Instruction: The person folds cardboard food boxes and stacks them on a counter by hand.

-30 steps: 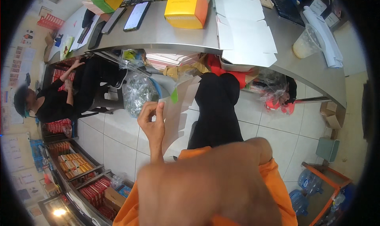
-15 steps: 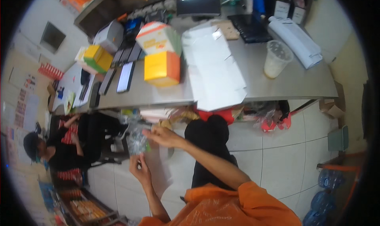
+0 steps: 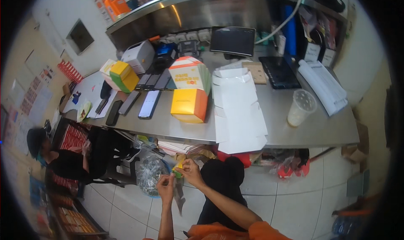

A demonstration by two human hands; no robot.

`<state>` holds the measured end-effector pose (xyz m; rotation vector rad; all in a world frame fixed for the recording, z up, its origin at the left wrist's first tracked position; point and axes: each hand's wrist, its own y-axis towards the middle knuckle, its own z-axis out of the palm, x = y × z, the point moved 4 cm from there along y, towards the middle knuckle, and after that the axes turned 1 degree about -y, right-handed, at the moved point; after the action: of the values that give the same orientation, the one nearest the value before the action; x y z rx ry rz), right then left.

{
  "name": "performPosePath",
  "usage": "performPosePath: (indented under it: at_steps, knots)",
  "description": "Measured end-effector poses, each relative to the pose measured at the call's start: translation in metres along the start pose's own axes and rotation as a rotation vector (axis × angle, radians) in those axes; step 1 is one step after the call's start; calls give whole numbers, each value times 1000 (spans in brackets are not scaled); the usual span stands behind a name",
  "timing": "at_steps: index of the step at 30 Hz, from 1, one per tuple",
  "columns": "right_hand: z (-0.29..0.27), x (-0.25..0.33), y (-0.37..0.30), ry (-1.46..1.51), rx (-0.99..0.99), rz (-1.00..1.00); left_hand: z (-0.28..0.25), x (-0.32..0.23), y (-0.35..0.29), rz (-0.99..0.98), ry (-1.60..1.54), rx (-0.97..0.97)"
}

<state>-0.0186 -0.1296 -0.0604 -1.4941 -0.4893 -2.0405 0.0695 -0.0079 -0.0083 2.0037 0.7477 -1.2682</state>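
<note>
Both my hands are below the table's front edge, close together. My right hand [image 3: 189, 172] pinches a small yellow-and-green piece [image 3: 178, 172], too small to name. My left hand [image 3: 165, 185] has its fingertips pressed together right beside the green end; what they hold, if anything, cannot be made out. Just left of my hands, crumpled clear plastic [image 3: 150, 172] lies in a round blue-rimmed container [image 3: 153, 195] on the floor.
On the steel table [image 3: 277, 133] lie a white unfolded carton [image 3: 237, 114], a yellow-orange box [image 3: 189, 105], a phone [image 3: 149, 104], a plastic cup [image 3: 301, 107] and a tablet-like black device [image 3: 279, 72]. A seated person [image 3: 63, 156] is at the left.
The view has tilted up, showing more of the table. My hands no longer overlap the clear plastic; they have come closer together at the yellow-and-green piece.
</note>
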Motion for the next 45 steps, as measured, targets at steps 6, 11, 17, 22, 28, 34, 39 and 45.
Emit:
performPosePath:
  at_steps: [6, 11, 17, 22, 28, 34, 39, 45]
  knots:
    - [2, 5, -3, -32, 149, -197, 17, 4, -14, -140, -23, -39]
    - [13, 9, -8, 127, 219, -57, 2, 8, -12, -33, -116, -109]
    - [4, 5, -8, 197, 50, 50, 3, -2, -16, -51, -69, -185]
    - [3, -1, -10, 102, 201, 59, 8, 0, -24, -163, -157, -150]
    - [10, -10, -18, -126, 262, -49, 0, 16, -29, -66, -99, -238]
    - [13, 12, -23, -373, 176, -263, -1, 5, -27, -173, -190, -187]
    - [18, 25, -19, -344, 135, -273, -1, 1, -14, -87, -108, -145]
    - [11, 31, -18, -383, 200, -240, 6, 8, -12, 5, -54, -219]
